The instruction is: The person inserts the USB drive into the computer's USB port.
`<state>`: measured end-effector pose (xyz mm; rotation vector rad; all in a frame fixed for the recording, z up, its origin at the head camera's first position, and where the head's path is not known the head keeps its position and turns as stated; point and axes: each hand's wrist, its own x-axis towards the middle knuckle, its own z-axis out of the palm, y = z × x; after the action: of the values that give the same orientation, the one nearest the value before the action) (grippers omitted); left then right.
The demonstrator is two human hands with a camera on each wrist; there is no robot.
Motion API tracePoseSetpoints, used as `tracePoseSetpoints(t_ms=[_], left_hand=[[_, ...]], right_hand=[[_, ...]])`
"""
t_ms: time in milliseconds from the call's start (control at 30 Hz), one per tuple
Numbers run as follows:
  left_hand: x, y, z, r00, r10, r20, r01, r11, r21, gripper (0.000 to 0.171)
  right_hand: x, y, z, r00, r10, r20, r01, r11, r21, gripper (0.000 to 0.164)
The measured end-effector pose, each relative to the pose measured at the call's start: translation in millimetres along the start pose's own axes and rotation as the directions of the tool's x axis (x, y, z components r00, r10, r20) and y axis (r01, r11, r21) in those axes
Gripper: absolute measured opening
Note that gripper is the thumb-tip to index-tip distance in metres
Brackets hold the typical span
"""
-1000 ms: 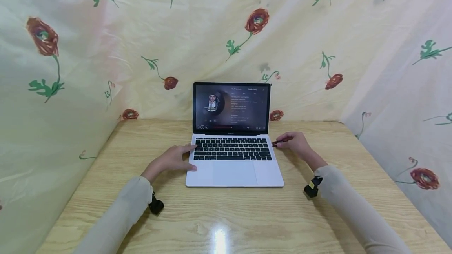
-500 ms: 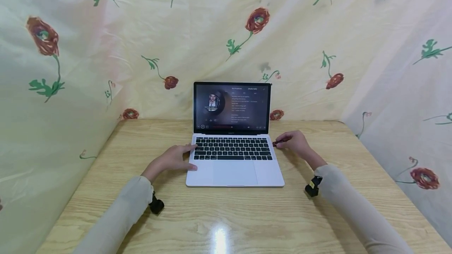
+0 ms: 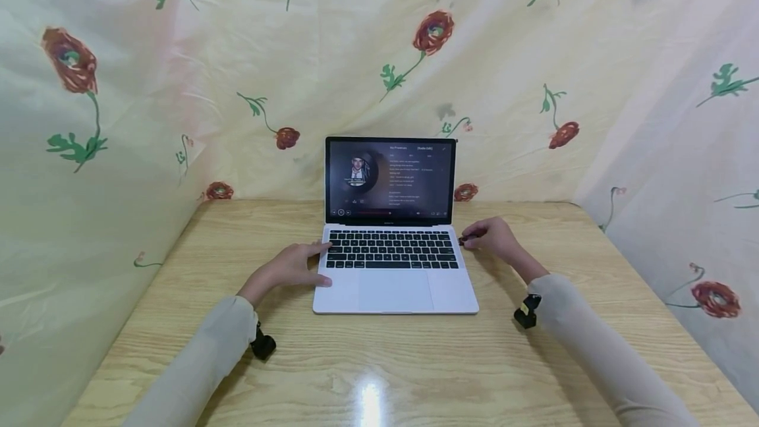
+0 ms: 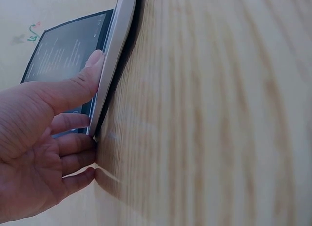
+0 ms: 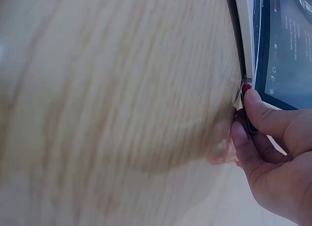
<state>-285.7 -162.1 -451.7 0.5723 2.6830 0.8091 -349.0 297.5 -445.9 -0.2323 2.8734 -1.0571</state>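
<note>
A silver laptop [image 3: 394, 292] stands unfolded on the table, its screen [image 3: 390, 180] lit with a music player and lines of text. My left hand [image 3: 290, 265] rests on its left edge. The thumb lies on the palm rest and the index finger reaches the side of the keyboard [image 3: 391, 249]; the other fingers bend down beside the edge in the left wrist view. At the laptop's right side my right hand [image 3: 497, 240] pinches a small dark-red USB stick [image 5: 247, 87] between thumb and fingers. Its metal end is right at the laptop's edge; my fingers hide part of its body.
The light wooden table [image 3: 379, 361] spreads around the laptop, with a bright reflection near the front. Flower-printed cloth [image 3: 356, 71] hangs close behind the screen and along both sides. A black wrist camera [image 3: 526, 312] is strapped at the right sleeve, another camera [image 3: 263, 346] at the left.
Both hands keep practically the same place and hold. The head view has shifted very slightly, and the laptop picture with it.
</note>
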Motion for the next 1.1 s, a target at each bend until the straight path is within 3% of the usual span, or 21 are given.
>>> tracePoseSetpoints(t_ms=[500,1100], left_hand=[[0.0,3.4,-1.0,1.000,-0.013,0.002,0.013,1.000,0.007,0.090],[1.1,-0.6,0.5,1.000,-0.018,0.008,0.018,1.000,0.000,0.090]], right_hand=[[-0.1,0.0,1.0,0.999,0.041,-0.019,-0.042,0.999,-0.012,0.021],[3.5,7.7,5.1,0.999,0.053,-0.012,-0.052,0.998,0.047,0.023]])
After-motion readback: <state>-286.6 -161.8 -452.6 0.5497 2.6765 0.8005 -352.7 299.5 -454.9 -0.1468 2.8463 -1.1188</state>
